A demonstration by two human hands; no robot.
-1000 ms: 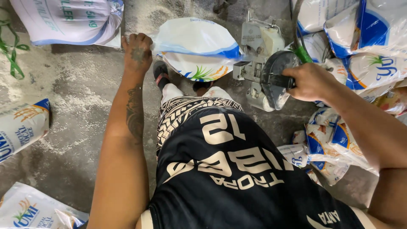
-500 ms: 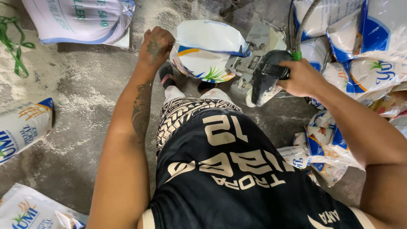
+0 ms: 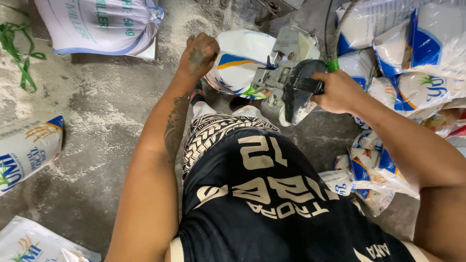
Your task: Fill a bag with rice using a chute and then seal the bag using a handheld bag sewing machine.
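Dusty concrete floor (image 3: 97,106), sacks around. Left hand (image 3: 199,53) clenched on white sack (image 3: 238,63) at 12 o'clock; right hand (image 3: 337,90) gripping bag stitcher (image 3: 291,77) handle. Sack likely heavy, soft, slippery; hold gathered top.

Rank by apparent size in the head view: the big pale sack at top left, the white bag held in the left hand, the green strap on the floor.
1. Pale sack, partly cut off.
2. White bag in the left hand, partly hidden by the sewing machine.
3. Green strap, smallest.

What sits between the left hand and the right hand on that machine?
In the head view, the white sack's top spans from the left hand to the bag-stitching machine, whose black handle the right hand holds.
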